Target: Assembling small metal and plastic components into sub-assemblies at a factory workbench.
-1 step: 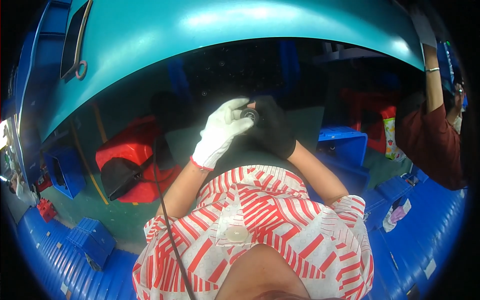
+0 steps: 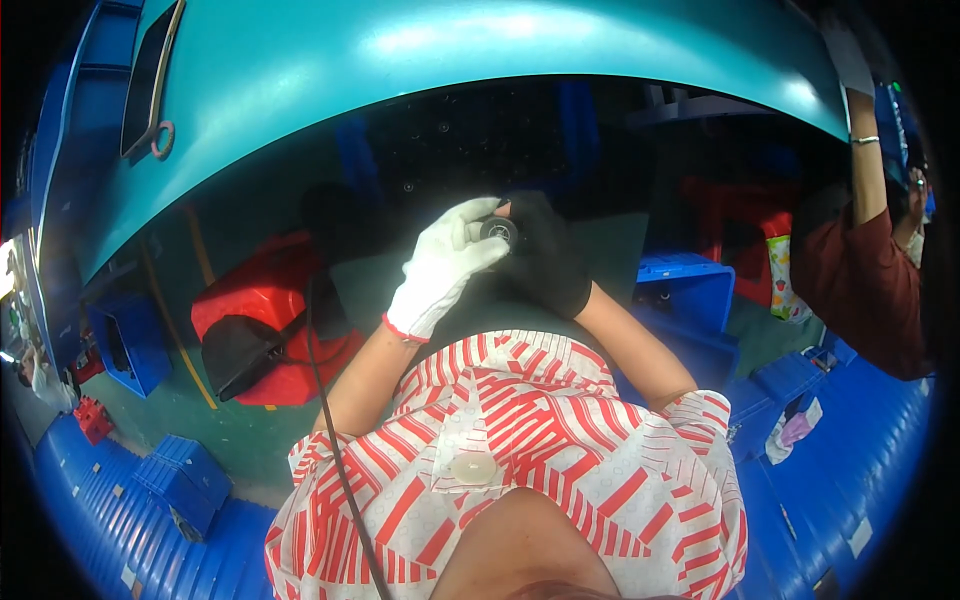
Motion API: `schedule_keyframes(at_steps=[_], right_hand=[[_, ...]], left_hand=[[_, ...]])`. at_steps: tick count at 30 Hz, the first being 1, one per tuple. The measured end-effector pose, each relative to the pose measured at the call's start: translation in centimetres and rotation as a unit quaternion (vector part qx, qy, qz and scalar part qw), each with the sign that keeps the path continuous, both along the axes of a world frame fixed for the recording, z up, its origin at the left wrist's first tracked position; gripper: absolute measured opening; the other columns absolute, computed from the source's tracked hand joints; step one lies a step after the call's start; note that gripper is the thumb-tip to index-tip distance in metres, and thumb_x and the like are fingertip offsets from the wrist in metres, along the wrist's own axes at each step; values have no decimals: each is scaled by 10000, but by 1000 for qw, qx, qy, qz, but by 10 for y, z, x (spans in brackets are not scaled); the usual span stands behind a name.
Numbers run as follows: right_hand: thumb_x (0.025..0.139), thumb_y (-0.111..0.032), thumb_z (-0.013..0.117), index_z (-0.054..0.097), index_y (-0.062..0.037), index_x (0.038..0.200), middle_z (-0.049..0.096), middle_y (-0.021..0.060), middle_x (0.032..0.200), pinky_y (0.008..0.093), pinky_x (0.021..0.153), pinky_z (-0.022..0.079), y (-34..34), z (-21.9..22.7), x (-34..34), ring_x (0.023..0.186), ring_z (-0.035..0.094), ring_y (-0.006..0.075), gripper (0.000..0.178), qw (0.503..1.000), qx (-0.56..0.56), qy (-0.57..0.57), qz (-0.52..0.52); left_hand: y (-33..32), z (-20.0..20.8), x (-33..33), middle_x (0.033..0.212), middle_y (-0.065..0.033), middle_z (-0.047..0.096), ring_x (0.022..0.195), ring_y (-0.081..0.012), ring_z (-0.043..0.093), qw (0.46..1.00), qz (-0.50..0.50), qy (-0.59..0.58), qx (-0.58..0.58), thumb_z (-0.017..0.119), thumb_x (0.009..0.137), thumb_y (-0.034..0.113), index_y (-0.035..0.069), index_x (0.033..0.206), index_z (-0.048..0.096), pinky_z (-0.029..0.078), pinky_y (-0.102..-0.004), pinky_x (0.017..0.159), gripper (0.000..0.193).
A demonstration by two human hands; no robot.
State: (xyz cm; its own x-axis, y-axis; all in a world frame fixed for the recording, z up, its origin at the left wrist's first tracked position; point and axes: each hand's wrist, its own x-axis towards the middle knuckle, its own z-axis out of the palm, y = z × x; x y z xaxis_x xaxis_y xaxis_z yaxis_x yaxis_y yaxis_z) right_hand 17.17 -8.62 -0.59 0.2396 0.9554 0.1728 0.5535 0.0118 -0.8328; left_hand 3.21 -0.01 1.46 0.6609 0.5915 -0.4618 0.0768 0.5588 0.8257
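Observation:
A small black toy-like wheel (image 2: 499, 232) with thin pale spokes is held between my two hands, in front of my waist. My left hand (image 2: 443, 262), in a white knitted glove with a red cuff, is closed on it, thumb and fingers around its left side. On the wheel's other side is my right hand (image 2: 548, 258) in a black glove, its fingers curled in against it. A bare fingertip shows at the wheel's top edge. Most of the right fingers merge with the dark background, and whatever lies behind the wheel is hidden.
A curved-looking teal tabletop (image 2: 300, 80) spans the far side. To the left stands a red stool (image 2: 240, 290) with a black bag-like item (image 2: 240, 355) on it. Blue crates (image 2: 690, 285) stand to the right. A co-worker's arm (image 2: 868, 180) reaches over the table's right end.
My left hand has shifted very slightly, and the wheel's spokes look a little different in angle. Everything else stays as it was.

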Motion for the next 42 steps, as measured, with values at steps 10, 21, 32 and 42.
schedule_keyframes(at_steps=[10,21,32,42], right_hand=[[700,-181,775,564,-93,1012,598,110,1016,349,757,501,3,16,12,889,614,284,387,993,-43,53,100],[734,-163,742,582,-58,1072,606,121,1042,356,773,500,1,13,7,923,616,284,388,996,-24,73,35],[818,-220,678,591,-36,1121,603,123,1038,305,782,479,-4,8,3,930,607,235,365,984,-30,173,28],[990,-431,361,617,-14,703,577,107,577,287,597,425,-12,11,-1,538,553,203,567,948,-194,251,-18]], left_hand=[[6,4,-5,922,-140,641,754,-153,628,996,-62,55,29,643,811,81,-81,1253,467,508,-245,728,503],[7,5,-4,1046,-155,600,796,-183,627,993,24,-36,-109,607,870,127,-63,1233,491,537,-270,764,426],[3,2,-14,1093,-176,597,847,-238,660,980,48,-111,-156,535,929,152,-69,1205,504,558,-315,769,355],[-12,2,-23,1009,-151,631,829,-176,656,998,-2,-51,-39,595,884,155,-74,1230,484,552,-236,695,430]])
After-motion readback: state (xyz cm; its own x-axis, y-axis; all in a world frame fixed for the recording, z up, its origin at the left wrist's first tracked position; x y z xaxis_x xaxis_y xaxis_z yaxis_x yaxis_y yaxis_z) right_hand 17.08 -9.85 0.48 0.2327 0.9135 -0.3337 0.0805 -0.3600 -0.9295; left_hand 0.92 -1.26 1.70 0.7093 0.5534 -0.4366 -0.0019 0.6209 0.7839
